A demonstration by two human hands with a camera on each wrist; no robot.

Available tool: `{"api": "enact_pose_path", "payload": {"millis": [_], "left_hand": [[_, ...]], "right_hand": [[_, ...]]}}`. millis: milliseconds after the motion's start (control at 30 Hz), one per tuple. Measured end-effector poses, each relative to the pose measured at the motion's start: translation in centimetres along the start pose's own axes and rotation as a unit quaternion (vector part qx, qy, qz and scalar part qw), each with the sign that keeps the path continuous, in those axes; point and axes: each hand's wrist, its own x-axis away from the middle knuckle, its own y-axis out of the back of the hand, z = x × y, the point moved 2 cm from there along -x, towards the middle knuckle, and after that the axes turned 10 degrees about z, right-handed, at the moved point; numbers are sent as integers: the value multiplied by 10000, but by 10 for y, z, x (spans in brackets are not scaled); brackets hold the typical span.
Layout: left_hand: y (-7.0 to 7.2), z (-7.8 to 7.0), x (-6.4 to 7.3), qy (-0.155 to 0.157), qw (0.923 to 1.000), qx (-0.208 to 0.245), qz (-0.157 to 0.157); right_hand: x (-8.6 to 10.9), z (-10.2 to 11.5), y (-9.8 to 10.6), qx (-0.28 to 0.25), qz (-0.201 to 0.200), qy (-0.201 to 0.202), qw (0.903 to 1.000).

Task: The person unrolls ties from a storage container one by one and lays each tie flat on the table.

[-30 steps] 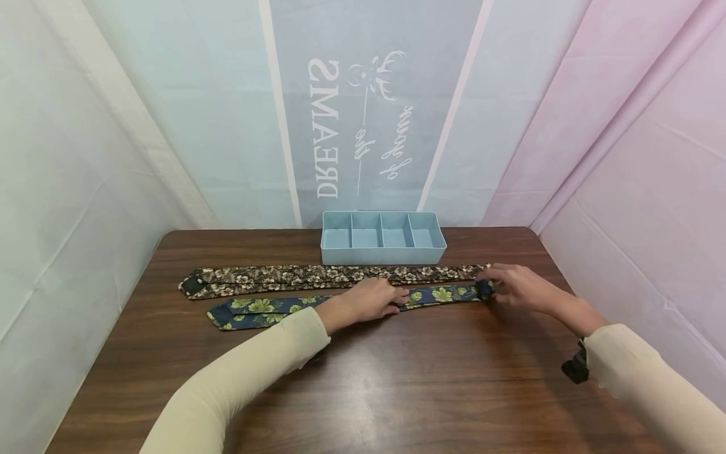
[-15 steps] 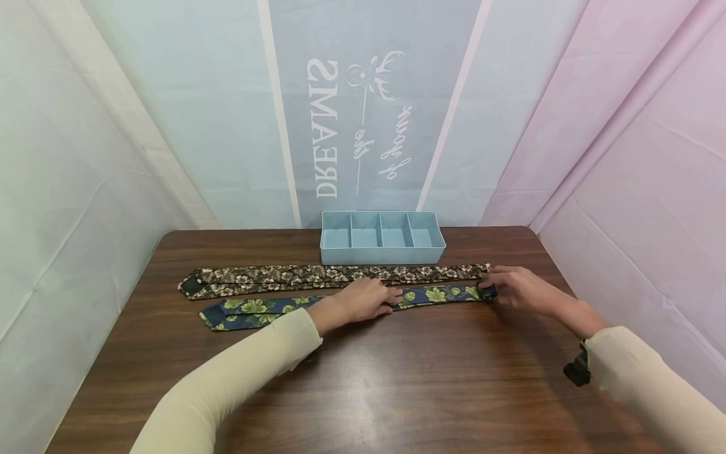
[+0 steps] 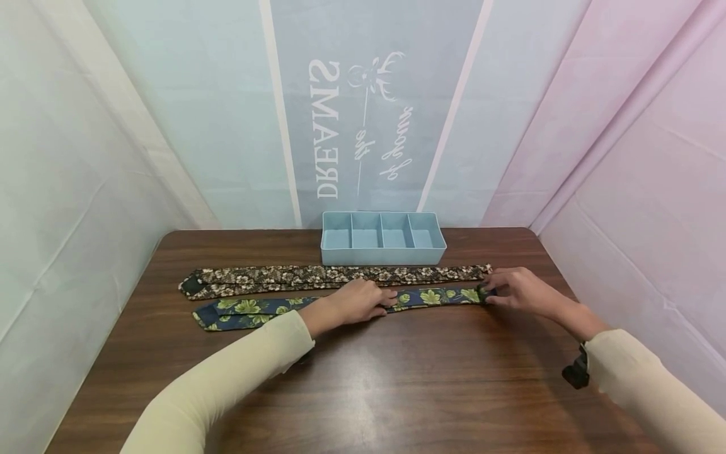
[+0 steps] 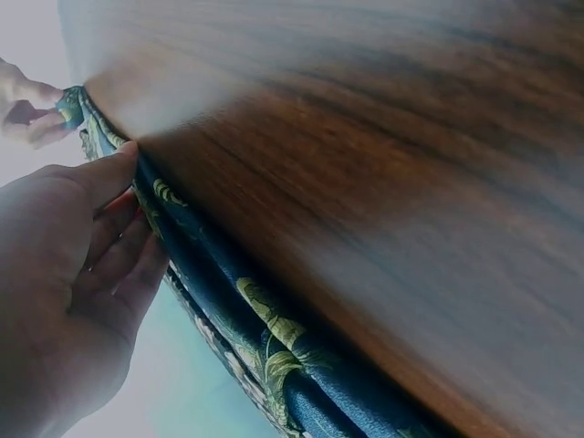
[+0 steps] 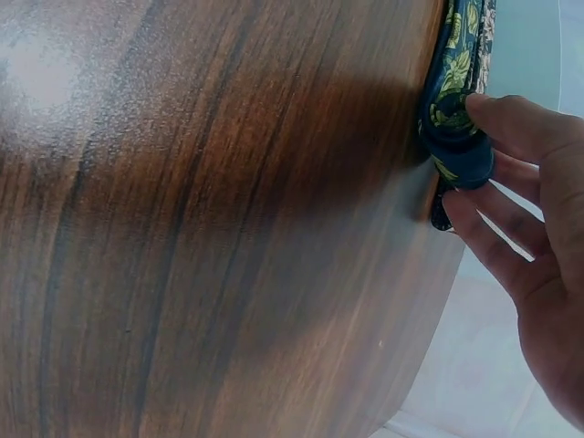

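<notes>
A navy necktie with green flowers [image 3: 246,307] lies lengthwise across the table. My left hand [image 3: 357,301] holds it near the middle, thumb on the near edge and fingers on the far edge, as the left wrist view shows. The tie's right end is curled into a small roll [image 5: 456,123]. My right hand [image 3: 524,291] pinches this roll between thumb and fingers. Just behind lies a second necktie, dark with cream flowers [image 3: 283,276], stretched flat and almost parallel. Part of the navy tie is hidden under my left hand and forearm.
Behind the ties, a light-blue box with several compartments [image 3: 382,255] stands near the table's back edge. The brown wooden table [image 3: 397,391] extends toward me. Fabric curtains [image 3: 227,113] enclose the back and sides.
My left hand has shifted a little left, and the navy tie's flat length and wide end have slid left with it. My right hand stays at the rolled end, almost in place.
</notes>
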Motion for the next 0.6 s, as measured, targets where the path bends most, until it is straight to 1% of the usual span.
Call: {"api": "enact_pose_path", "payload": {"millis": [133,300,467,533,600], "left_hand": [[0,1,4,-24,10000,36,12],[0,2,6,-2,10000,6,99],[4,-2,5,88,9985,-434,327],[6,-4,2,99,9979,-543,330],[8,-6,-1,97,9981,-558,259]], "right_hand": [[2,-1,-1,-194,-20,-156,9997],[1,-3,-3,-194,18,-387,9991],[-2,1,2,-133,349,-451,9983],[-3,2,4,-124,511,-425,9977],[-4,3,6,-72,630,-354,9974]]}}
